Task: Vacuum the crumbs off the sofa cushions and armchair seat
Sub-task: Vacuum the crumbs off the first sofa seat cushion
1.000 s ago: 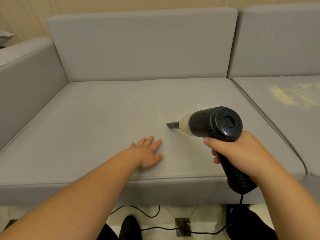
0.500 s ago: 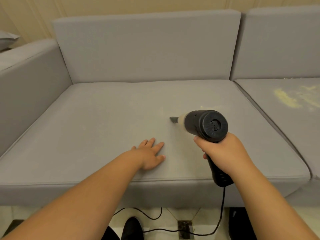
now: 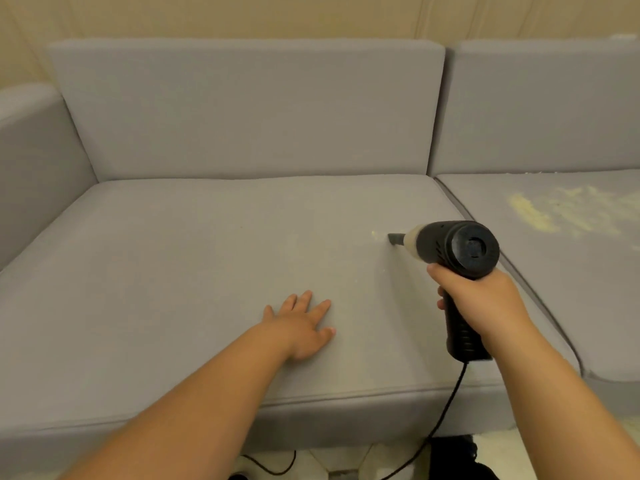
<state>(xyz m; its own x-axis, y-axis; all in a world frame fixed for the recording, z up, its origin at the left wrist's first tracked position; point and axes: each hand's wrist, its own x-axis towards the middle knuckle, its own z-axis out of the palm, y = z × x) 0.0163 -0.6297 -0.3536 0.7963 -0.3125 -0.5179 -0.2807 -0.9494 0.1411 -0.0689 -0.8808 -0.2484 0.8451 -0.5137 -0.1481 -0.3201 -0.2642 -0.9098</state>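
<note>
On the left seat cushion [image 3: 207,258], left hand [image 3: 303,329] lying flat, palm down, fingers straight and slightly spread, holding nothing. To its right and a little farther back, right hand [image 3: 481,303] wrapped tight round the black grip of the vacuum [image 3: 453,247], thumb side up against the round motor body. Pointing away from that hand and to the left, the pale collar and dark nozzle [image 3: 396,239], tip down against the fabric. Just beyond the nozzle tip, a small yellow crumb [image 3: 373,234] on the grey cloth. Between the two hands and stretching back toward the nozzle, a faint yellowish dusting on the cushion. Hanging from the bottom of the grip, below the right hand, a black cord [image 3: 446,407] running down past the cushion's front edge toward the floor. Farther right of the right hand, across the seam, the right seat cushion [image 3: 554,306] with a broad patch of yellow crumbs [image 3: 561,213] near its back. Behind both hands, grey back cushions [image 3: 242,109]; far left of the left hand, the armrest [image 3: 31,161].
</note>
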